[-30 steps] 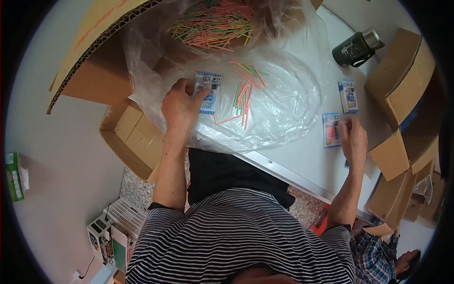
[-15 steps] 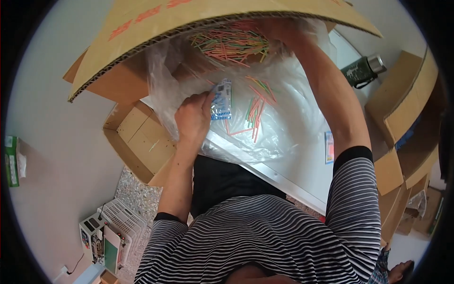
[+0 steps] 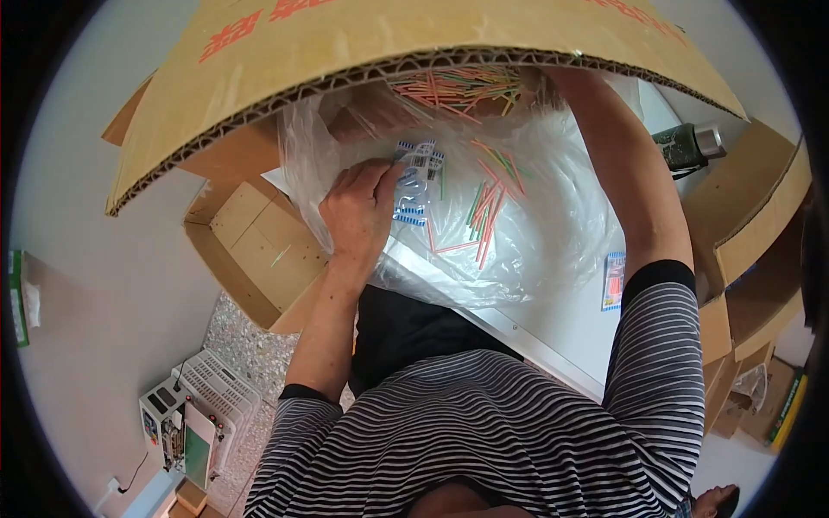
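Observation:
My left hand (image 3: 356, 207) pinches small clear plastic packets (image 3: 420, 186) with blue-striped ends, over a crumpled clear plastic bag (image 3: 553, 246). My right hand (image 3: 553, 85) reaches into a large cardboard box (image 3: 229, 154), beside a pile of thin coloured sticks (image 3: 458, 90) in pink, green and yellow. The box's flap (image 3: 449, 34) hides most of that hand, so its fingers cannot be made out. Several loose sticks (image 3: 489, 217) lie on the bag, to the right of the packets.
On the white table (image 3: 561, 332), a filled packet (image 3: 614, 281) lies by my right forearm. A dark green flask (image 3: 686, 147) is farther right, near open cardboard boxes (image 3: 756, 194). To the left sits a shallow cardboard box (image 3: 250, 250); below it, a white basket (image 3: 220, 380) and a machine (image 3: 164, 414).
The view has shifted slightly, with the flap now lower and covering more of my right hand. My left hand keeps its hold on the packets, which have turned slightly.

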Demonstrator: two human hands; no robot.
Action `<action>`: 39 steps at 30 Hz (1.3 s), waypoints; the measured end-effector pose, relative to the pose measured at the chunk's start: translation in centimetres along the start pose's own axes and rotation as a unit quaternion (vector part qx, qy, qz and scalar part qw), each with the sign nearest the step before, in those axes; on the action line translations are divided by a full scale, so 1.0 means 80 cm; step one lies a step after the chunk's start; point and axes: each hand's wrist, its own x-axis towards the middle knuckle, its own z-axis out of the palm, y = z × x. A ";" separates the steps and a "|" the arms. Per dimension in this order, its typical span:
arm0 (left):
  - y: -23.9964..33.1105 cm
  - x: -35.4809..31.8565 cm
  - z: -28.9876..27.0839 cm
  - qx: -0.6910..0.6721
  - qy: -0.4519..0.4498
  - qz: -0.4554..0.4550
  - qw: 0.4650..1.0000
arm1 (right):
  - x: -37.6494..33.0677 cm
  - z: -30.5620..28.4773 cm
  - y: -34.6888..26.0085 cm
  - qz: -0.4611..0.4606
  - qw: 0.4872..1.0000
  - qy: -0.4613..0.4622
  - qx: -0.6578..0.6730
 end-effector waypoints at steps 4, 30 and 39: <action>-0.004 0.002 -0.004 0.004 0.056 0.073 0.996 | -0.014 0.010 -0.006 -0.001 0.997 -0.071 0.022; 0.071 -0.003 0.031 -0.572 -0.165 -0.329 0.734 | -0.250 0.035 -0.108 0.251 0.857 0.007 0.450; 0.074 -0.019 0.038 -0.533 -0.147 -0.301 0.777 | -0.265 0.048 -0.100 0.236 0.869 -0.007 0.434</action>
